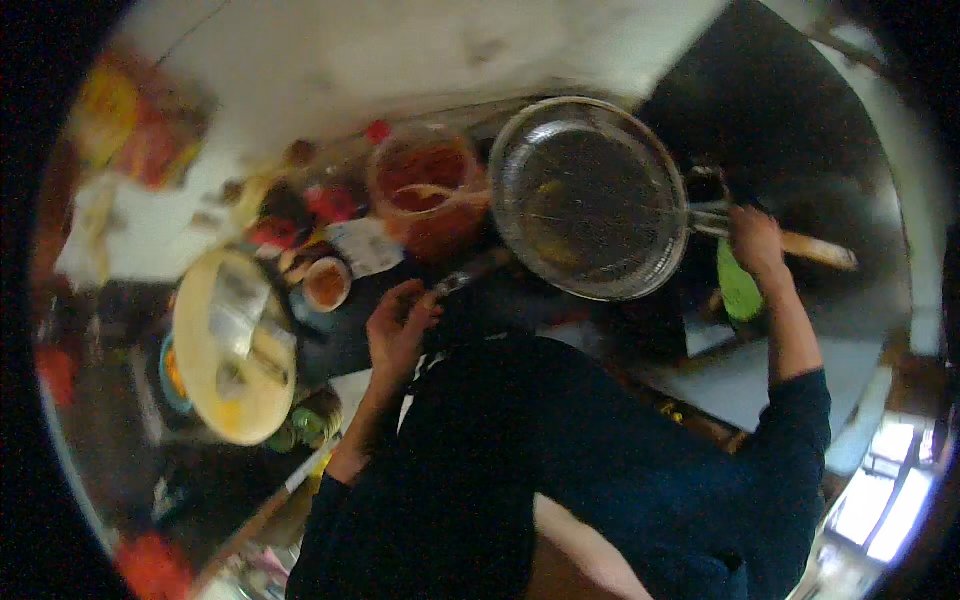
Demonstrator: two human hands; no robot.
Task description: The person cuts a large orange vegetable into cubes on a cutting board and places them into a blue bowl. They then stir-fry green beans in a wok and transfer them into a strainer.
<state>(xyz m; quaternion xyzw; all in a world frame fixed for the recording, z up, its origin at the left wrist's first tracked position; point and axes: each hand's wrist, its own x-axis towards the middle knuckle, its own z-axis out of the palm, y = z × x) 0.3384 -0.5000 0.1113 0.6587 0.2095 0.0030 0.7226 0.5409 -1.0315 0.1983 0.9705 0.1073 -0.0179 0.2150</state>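
Note:
A large round pan [589, 199], apparently metal and with a shiny wall, lies in front of me, right of centre. At its right side my right hand [754, 236] is closed round its long handle [817, 250], whose pale end sticks out beyond the fist. My left hand [401, 319] is left of the pan, with the thumb and fingers near a small shiny item [452, 283]; blur hides whether they grip it. Beyond the left hand stands a clear tub [427, 225] of red contents with a light-coloured spoon or ladle [450, 196] in it.
At the left is a round chopping board [217, 397] with a wide cleaver blade [238, 307] on it. A small cup [327, 285] of reddish contents stands nearer the left hand. A green object [739, 289] hangs or lies below the right hand. Coloured packets [142, 142] are at the upper left.

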